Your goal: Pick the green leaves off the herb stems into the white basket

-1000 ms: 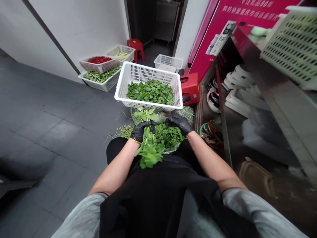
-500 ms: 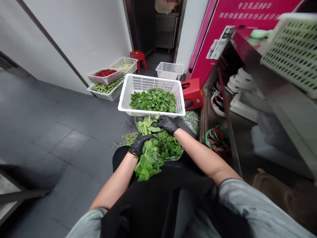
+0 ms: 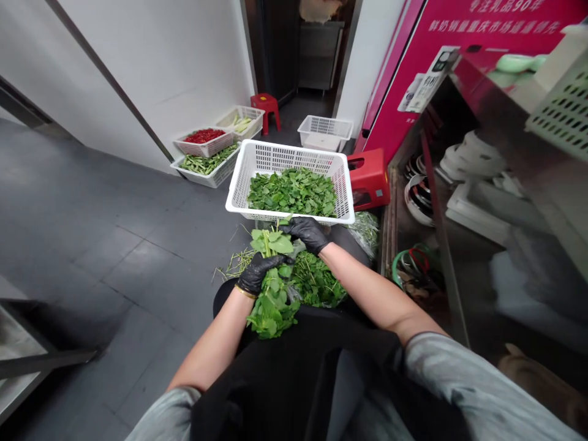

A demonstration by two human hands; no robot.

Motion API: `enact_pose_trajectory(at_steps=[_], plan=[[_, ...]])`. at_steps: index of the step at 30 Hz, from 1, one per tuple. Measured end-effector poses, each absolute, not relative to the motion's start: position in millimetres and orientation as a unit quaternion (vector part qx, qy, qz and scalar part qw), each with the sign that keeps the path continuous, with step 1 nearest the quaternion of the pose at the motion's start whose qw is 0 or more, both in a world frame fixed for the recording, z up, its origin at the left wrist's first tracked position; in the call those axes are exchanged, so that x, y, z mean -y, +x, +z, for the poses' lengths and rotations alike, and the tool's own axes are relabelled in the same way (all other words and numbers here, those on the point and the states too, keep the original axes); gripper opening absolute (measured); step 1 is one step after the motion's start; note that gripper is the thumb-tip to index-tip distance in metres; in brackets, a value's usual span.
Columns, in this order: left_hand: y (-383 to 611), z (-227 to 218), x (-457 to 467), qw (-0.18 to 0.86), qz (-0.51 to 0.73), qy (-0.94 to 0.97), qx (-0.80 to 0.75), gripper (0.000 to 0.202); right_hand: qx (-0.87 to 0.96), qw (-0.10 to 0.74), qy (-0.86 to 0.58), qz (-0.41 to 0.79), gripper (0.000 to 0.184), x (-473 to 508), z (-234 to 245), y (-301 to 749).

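Observation:
My left hand (image 3: 260, 272), in a black glove, is wrapped round a bunch of leafy greens (image 3: 273, 309). Leaves hang below the fist toward my lap, and stems with more leaves stick out above it. Just above and to the right, my right hand (image 3: 307, 234), gloved too, is closed on a small green sprig (image 3: 285, 221) at its fingertips. Right behind it stands a white plastic basket (image 3: 233, 193) with picked green leaves (image 3: 294, 191) in it. Below my right hand, more greens (image 3: 316, 282) lie in a clear plastic bag, partly hidden by my arm.
Cut stems (image 3: 236, 263) lie on the floor at left. Baskets of red peppers (image 3: 205, 136) and green beans (image 3: 209, 160) stand by the wall. A red stool (image 3: 370, 177) lies beside the large basket. Metal shelving (image 3: 452, 275) with dishes borders my right side.
The view has turned slightly left, so the surroundings sit farther right. Both hands stay close together at the bunch; the right fingers have shifted slightly on the sprig.

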State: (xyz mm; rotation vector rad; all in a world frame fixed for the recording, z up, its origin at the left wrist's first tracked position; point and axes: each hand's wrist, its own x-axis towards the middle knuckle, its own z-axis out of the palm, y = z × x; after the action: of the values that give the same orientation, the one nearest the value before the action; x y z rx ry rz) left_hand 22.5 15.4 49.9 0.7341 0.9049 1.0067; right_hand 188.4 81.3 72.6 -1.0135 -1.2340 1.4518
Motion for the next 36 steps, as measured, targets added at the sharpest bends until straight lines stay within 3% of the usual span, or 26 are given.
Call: enact_pose_trajectory(at_steps=[5, 15, 19, 26, 30, 36], plan=[[15.8, 44.4, -30.1, 0.720, 0.532, 0.221, -0.386, 0.034, 0.442, 0.534, -0.454, 0.559, 0.039, -92.3, 64.0, 195.7], [15.0, 39.1, -23.5, 0.731, 0.478, 0.242, -0.422, 0.023, 0.439, 0.502, -0.454, 0.591, 0.042, -98.4, 59.4, 181.6], [10.4, 40.0, -24.7, 0.772, 0.427, 0.198, -0.427, 0.023, 0.432, 0.541, -0.460, 0.556, 0.038, -95.7, 64.8, 185.0], [-19.8, 43.8, -25.0, 0.770, 0.523, 0.159, -0.329, 0.036, 0.291, 0.621, -0.470, 0.556, 0.021, -95.3, 68.0, 216.4], [-33.9, 49.3, -27.8, 0.741, 0.553, 0.176, -0.336, 0.040, 0.324, 0.566, -0.429, 0.625, 0.023, -88.6, 71.0, 220.2], [-9.4, 41.1, -17.5, 0.732, 0.499, 0.196, -0.420, 0.035, 0.415, 0.504, -0.387, 0.651, 0.037, -79.2, 60.3, 186.1]])
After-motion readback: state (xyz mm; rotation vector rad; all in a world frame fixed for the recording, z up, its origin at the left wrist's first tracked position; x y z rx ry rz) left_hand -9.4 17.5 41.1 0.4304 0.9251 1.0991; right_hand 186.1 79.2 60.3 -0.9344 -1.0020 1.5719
